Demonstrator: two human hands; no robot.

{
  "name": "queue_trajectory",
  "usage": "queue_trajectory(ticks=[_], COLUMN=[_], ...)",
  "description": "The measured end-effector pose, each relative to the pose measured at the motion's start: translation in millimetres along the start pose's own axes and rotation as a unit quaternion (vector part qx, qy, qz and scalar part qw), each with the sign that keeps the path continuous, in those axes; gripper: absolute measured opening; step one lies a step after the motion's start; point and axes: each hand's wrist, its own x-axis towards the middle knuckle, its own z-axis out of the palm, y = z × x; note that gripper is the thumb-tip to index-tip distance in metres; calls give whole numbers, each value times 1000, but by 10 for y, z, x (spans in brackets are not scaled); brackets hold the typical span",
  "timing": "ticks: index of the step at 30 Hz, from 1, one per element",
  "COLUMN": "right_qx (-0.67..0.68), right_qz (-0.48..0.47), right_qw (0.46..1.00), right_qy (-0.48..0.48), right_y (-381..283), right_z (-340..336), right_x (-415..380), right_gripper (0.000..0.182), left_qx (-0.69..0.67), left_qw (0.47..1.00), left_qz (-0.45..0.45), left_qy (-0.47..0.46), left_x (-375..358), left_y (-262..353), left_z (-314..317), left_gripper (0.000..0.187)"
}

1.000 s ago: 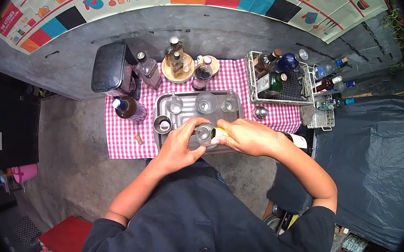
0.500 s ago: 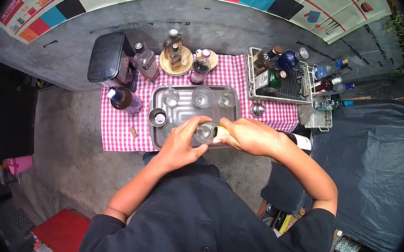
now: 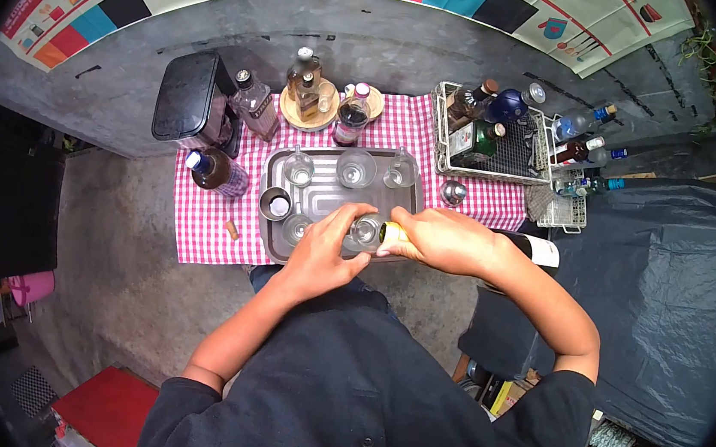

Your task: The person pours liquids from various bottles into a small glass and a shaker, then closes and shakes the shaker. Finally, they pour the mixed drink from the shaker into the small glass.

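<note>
My left hand is curled around a clear glass above the near edge of the grey serving tray. My right hand grips the neck of a wine bottle with yellow foil and a pale label. The bottle is tipped sideways, its mouth at the rim of the glass; my forearm hides part of its body. Whether liquid is flowing I cannot make out. On the tray stand a metal cup, a glass beside my left hand, and several glasses along the back, one a wider tumbler.
A cork lies on the checkered cloth. Left of the tray stand a brown bottle and a black bin. Bottles sit on wooden plates behind. At right are a metal shaker top and a wire basket of bottles.
The whole view has shifted slightly. The base end of the wine bottle reaches a little further right past my forearm; my hands and the glass hold nearly the same pose.
</note>
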Motion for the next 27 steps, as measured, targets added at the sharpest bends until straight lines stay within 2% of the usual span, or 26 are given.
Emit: queue_trajectory(ticks=[14, 27], right_qx=[-28, -38], right_qz=[1, 3], right_qw=[1000, 999], right_qy=[-8, 0], right_y=[16, 39], right_z=[-23, -27], right_x=[-14, -3], right_gripper=[59, 59], left_qx=[17, -24], left_qw=[1000, 1000], left_qz=[8, 5], left_qy=[1, 17], left_x=[27, 53], left_y=[2, -49], left_z=[51, 107], left_gripper=[54, 52])
